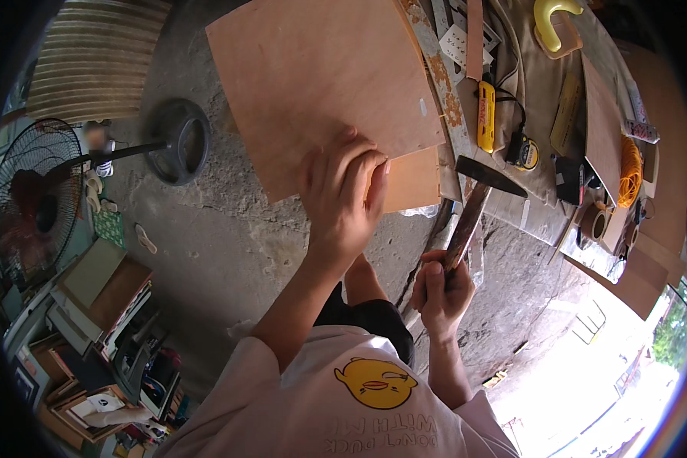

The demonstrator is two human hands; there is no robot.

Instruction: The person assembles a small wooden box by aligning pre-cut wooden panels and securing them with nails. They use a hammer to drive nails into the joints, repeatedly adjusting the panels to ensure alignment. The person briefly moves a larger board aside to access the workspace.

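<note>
A thin reddish-brown wooden board [320,72] lies ahead of me, with a lighter piece of board [420,183] showing under its near right corner. My left hand [345,183] is at the board's near edge, its fingers bent and closed over it; whether something small sits between finger and thumb is hidden. Lower and to the right, my right hand [443,291] grips the wooden handle of a hammer [492,177]. The hammer's dark head is raised, pointing away from me, to the right of the boards and apart from them.
Right of the board are a rust-flecked metal strip [444,88], a yellow utility knife [486,114], a tape measure [524,153], orange cord [630,172] and tape rolls [594,223]. A standing fan [34,195] is at left, above stacked frames and boards [91,336].
</note>
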